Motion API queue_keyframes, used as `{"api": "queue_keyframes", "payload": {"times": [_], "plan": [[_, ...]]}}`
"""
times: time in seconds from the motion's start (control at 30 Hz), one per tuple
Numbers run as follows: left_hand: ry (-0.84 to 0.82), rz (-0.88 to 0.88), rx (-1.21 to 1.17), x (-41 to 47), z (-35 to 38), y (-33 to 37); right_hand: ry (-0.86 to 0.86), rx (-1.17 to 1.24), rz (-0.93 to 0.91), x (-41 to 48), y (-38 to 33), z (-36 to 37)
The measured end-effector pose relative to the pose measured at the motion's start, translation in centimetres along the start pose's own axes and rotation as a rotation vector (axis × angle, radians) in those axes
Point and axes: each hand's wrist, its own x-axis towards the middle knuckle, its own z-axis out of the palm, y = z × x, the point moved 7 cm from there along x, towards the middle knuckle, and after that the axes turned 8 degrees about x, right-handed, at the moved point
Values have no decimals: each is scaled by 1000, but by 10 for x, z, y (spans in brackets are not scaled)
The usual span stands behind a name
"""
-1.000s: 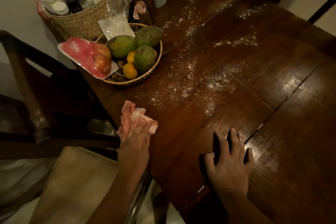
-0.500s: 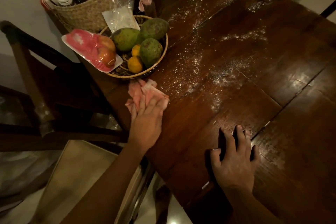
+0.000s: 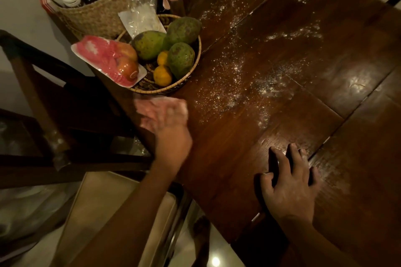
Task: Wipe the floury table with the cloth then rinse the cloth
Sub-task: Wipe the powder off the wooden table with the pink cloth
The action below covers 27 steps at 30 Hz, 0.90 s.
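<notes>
Cloth (image 3: 159, 107), pink and bunched, lies on the dark wooden table (image 3: 227, 158) just in front of the fruit basket (image 3: 191, 71), pressed flat under the blurred left hand (image 3: 171, 134). That shallow woven basket holds three green mangoes (image 3: 149, 44), two small oranges (image 3: 162, 75) and a tray of netted apples (image 3: 112, 60) resting on its rim. Behind it a taller wicker basket (image 3: 97, 15) is packed with bottles and jars. Flour (image 3: 227, 84) speckles the tabletop to the right of the cloth. The right hand (image 3: 290, 188) rests there with fingers spread, holding nothing. A wooden chair (image 3: 32, 84) stands at the left.
</notes>
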Motion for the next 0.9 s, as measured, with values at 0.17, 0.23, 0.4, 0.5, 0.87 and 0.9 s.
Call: {"api": "queue_keyframes", "payload": {"times": [0.17,0.23,0.4,0.5,0.87,0.9], "plan": [[-108,326,-281,-5,6,49,11,5,3,0,-4,-1],[-58,202,-261,28,5,41,14,-1,3,1,-4,-1],[-61,197,-146,81,5,90,27,10,11,1,-4,-3],[-104,357,-227,121,11,108,41,14,14,1,-3,-4],[-123,421,-403,99,-3,121,42,13,16,1,-5,-3],[-143,417,-459,86,-5,102,42,17,15,1,-4,-4]]}}
